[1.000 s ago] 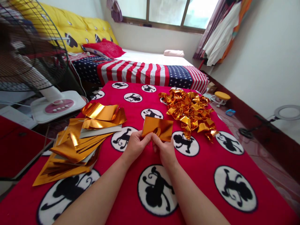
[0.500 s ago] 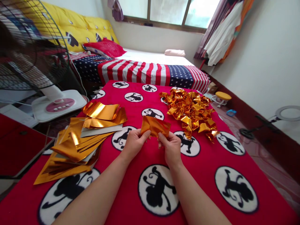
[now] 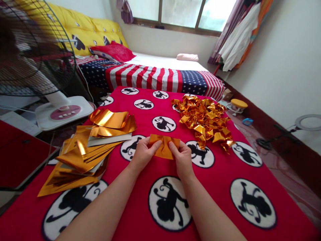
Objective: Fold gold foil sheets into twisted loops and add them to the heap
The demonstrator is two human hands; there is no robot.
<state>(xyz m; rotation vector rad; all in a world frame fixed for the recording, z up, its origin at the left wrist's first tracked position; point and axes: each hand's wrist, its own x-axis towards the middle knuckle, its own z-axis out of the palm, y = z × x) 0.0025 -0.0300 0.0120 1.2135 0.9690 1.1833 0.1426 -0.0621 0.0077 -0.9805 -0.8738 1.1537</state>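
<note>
A small gold foil sheet [image 3: 164, 149], creased in the middle, is held between both hands above the red cloth. My left hand [image 3: 145, 152] pinches its left side, thumb on top. On its right side, my right hand [image 3: 182, 154] grips it the same way, thumb on the near face. Fingers behind the sheet are hidden. To the left lies a fanned stack of gold sheets [image 3: 85, 150], some showing grey-white undersides. A heap of folded, crumpled-looking gold foil pieces [image 3: 204, 117] rests at the back right of the cloth.
The red cloth [image 3: 130, 207] with monkey circles covers the table. A fan [image 3: 64, 110] stands at the left. Behind are a bed [image 3: 150, 77] with a striped, starred cover and a red pillow [image 3: 112, 52]. A yellow stool [image 3: 238, 103] is on the floor at the right.
The held sheet has tipped and now shows a taller, flatter face, with its lower edge nearer me. Both thumbs lie further onto it. The stack and heap look the same.
</note>
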